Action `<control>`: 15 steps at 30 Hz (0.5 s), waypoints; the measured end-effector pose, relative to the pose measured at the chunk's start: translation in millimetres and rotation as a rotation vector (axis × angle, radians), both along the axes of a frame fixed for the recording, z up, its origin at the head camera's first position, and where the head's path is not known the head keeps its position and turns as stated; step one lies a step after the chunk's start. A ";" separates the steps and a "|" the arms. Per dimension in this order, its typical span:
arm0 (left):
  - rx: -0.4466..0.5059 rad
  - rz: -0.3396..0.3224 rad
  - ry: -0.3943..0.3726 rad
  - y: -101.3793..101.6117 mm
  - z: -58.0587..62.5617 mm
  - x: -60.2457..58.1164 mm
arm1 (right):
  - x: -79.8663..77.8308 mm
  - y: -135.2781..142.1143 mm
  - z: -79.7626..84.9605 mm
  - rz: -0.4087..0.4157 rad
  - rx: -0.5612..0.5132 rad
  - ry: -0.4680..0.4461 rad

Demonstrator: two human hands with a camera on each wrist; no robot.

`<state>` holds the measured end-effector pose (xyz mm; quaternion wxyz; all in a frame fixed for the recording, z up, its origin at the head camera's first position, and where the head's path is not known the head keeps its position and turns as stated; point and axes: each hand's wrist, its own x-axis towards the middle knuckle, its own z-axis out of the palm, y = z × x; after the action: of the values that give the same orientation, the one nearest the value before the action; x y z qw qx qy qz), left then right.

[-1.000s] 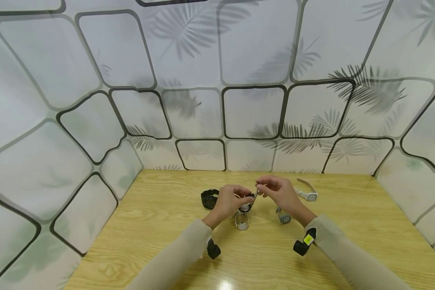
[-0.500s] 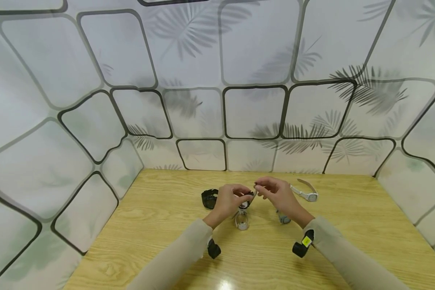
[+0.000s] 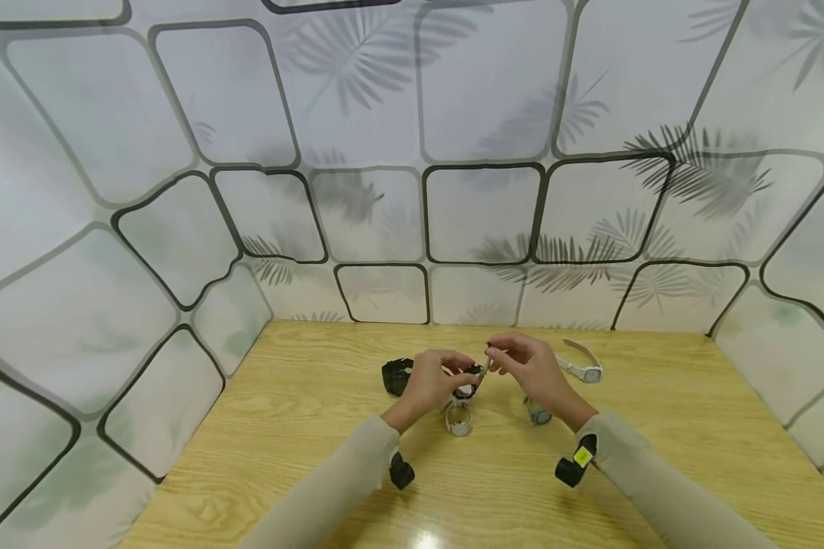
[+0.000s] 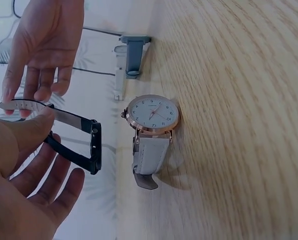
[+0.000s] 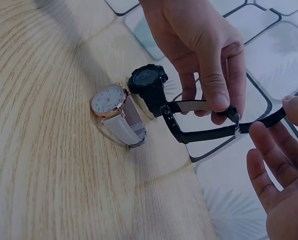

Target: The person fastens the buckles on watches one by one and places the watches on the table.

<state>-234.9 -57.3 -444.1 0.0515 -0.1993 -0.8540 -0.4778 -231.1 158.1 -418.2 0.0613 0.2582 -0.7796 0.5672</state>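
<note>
Slim black leather-look wristwatch (image 4: 96,150) | is pinched beside buckle (image 5: 237,125) by left hand (image 3: 429,383), at strap tip (image 4: 5,106) by right hand (image 3: 537,375) | round rose-gold, white-strapped watch (image 4: 153,116) is seen nearer

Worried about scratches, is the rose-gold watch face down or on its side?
On its side: the rose-gold watch rests edgewise, its dial facing sideways, crown uppermost.

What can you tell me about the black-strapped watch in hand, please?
The watch is held above the table. Its dark case, edge-on in the left wrist view, shows small side knobs but no readable dial. The leather-like strap, paler inside with holes near its tip, bends into a loop; whether its silvery buckle is fastened is unclear. The left grip pinches it near the buckle, the right grip at the tip.
</note>
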 end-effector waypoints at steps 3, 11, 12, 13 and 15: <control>-0.007 -0.001 -0.017 -2.0 0.0 -0.2 | -7.2 3.1 -10.7 -0.006 -0.009 0.000; -0.038 -0.008 -0.009 -5.4 -1.7 -1.7 | -15.9 8.3 -22.2 -0.002 -0.024 -0.007; -0.042 -0.010 -0.010 -5.7 -1.6 -1.8 | -15.7 8.6 -22.0 0.002 -0.028 -0.007; -0.041 -0.014 -0.010 -6.1 -1.6 -1.9 | -15.6 8.7 -21.6 0.003 -0.030 -0.005; -0.042 -0.017 -0.007 -6.7 -1.7 -2.4 | -15.2 9.1 -21.0 0.010 -0.041 -0.007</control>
<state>-237.3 -64.0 -445.8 0.0401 -0.2060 -0.8623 -0.4608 -246.2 167.1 -439.2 0.0612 0.2587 -0.7668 0.5843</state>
